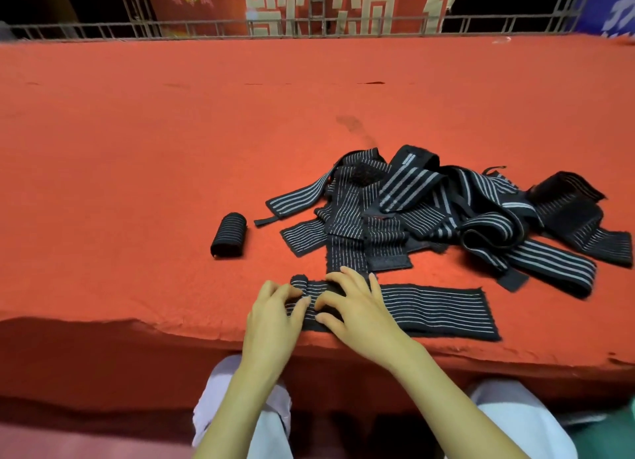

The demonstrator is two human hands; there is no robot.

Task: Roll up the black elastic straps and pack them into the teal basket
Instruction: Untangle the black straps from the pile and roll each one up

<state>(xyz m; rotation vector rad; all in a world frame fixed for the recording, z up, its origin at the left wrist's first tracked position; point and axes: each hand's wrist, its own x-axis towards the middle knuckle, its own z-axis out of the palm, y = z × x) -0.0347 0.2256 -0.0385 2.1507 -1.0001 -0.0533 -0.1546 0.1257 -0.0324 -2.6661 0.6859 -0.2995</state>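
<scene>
Sitting alone at the left is one finished roll (228,234), parked clear of the work. Next, the left hand (275,316) has its fingers curled round the wound end of a black elastic strap (429,309). The right hand (357,307) lays spread fingers on it, probably to keep the winding tight. Its flat tail runs right along the table (137,149) edge. Beyond lies the tangled pile (446,211), still to roll. Red cloth covers the table, with a railing (103,32) and banner (309,4) behind. I can't see the teal basket for certain.
</scene>
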